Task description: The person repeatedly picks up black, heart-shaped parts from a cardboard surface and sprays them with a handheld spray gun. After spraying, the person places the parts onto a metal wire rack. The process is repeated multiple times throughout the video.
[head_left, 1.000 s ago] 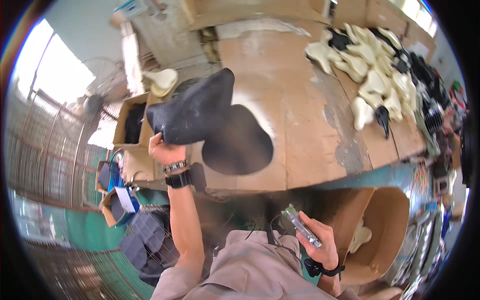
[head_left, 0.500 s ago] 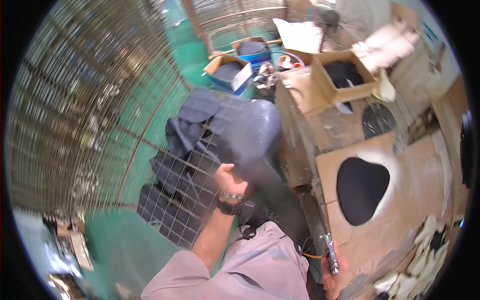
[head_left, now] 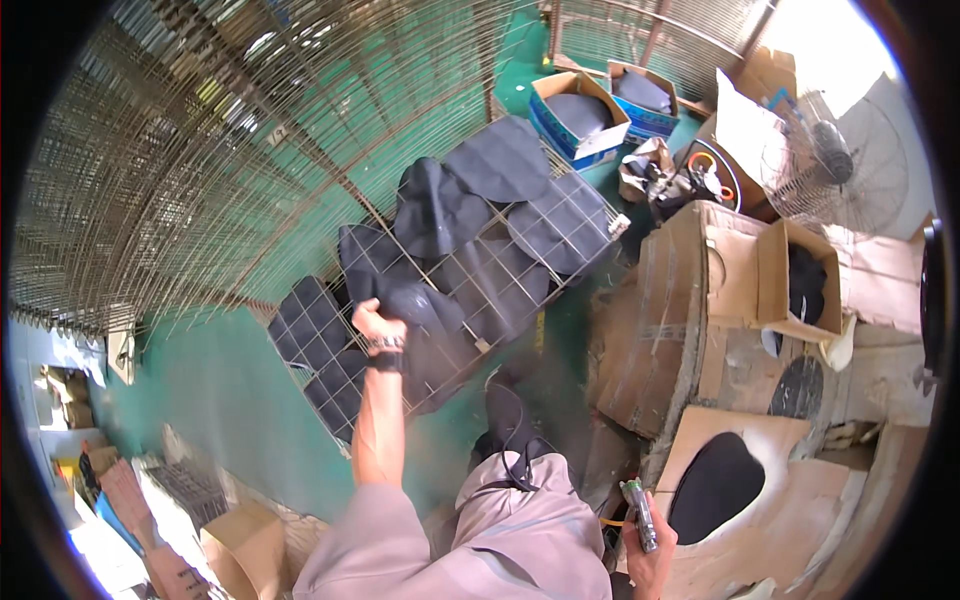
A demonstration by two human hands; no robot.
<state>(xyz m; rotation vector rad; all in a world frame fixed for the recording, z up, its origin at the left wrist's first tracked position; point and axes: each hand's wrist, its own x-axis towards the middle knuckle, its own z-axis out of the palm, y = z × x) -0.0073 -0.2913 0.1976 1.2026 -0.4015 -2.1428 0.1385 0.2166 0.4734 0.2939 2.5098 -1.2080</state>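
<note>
My left hand [head_left: 380,325] pinches the edge of a dark grey, shiny sheet piece [head_left: 425,308], partly blurred, over a wire rack [head_left: 617,226]. Several similar dark rounded pieces [head_left: 498,160] lie on that rack, some flat and some folded. Down at the right, my right hand [head_left: 650,560] is wrapped round a small silver spray gun [head_left: 640,517] with an orange hose behind it. Beside that hand, a black rounded piece [head_left: 716,488] lies on a cardboard sheet [head_left: 770,425], with whitish residue around it.
Stacked wire racks [head_left: 330,130] fill the far left. Blue-sided boxes [head_left: 580,120] of dark pieces stand on the green floor. At the right are a cardboard-covered bench [head_left: 660,310], an open carton [head_left: 785,280] and a fan [head_left: 835,150]. Another carton [head_left: 245,550] sits lower left.
The view has swung left. My left hand has carried the shiny dark piece from over the gap by the bench to the rack. The spray gun remains in my right hand.
</note>
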